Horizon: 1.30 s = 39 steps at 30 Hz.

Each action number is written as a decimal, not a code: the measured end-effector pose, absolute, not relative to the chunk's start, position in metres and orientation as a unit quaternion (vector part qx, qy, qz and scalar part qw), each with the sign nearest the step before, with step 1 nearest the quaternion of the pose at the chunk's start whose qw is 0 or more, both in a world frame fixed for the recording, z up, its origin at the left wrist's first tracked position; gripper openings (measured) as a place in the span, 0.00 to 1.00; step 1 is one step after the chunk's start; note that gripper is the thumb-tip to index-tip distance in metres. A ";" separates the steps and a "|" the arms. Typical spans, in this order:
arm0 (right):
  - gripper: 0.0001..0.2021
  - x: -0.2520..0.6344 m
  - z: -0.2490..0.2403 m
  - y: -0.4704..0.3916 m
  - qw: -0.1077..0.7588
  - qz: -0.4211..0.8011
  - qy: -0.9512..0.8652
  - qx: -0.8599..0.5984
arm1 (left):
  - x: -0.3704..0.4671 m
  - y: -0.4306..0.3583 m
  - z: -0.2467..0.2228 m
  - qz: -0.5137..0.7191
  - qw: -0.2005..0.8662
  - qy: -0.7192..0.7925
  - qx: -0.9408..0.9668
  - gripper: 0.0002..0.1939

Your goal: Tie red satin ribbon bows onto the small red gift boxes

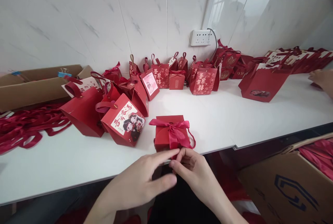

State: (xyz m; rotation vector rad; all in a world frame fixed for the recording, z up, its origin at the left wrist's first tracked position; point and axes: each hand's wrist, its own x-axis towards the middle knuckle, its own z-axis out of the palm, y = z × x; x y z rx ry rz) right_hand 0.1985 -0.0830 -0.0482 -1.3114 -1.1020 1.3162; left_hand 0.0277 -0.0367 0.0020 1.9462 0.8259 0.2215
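A small red gift box (162,140) stands at the table's front edge, tied on top with a dark pink satin ribbon bow (174,131). A twisted red cord loops out on its right side. My left hand (145,179) is just in front of the box, its fingers stretched out and thumb apart, with nothing in it. Close beside it, my right hand (194,172) has thumb and fingers pinched together at the hanging tail of the ribbon. The fingertips partly cover that ribbon end and the lower front of the box.
Several red gift bags (122,120) stand left of the box, with more boxes along the tiled wall. Loose ribbons (28,127) lie by a long cardboard box (47,88). Another person's hand (322,80) shows far right. A carton (288,186) stands below the table's right edge.
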 end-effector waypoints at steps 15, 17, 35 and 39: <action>0.28 0.216 -0.057 -0.092 0.467 0.485 -0.504 -0.541 | 0.060 0.027 0.003 0.242 0.263 0.356 0.864 0.10; 0.27 0.215 -0.054 -0.087 0.491 0.479 -0.491 -0.537 | 0.059 0.025 -0.002 0.254 0.274 0.352 0.858 0.10; 0.25 0.213 -0.060 -0.080 0.523 0.462 -0.499 -0.514 | 0.061 0.023 -0.003 0.232 0.258 0.366 0.864 0.13; 0.27 0.221 -0.067 -0.085 0.527 0.457 -0.516 -0.497 | 0.061 0.024 -0.004 0.232 0.266 0.370 0.859 0.12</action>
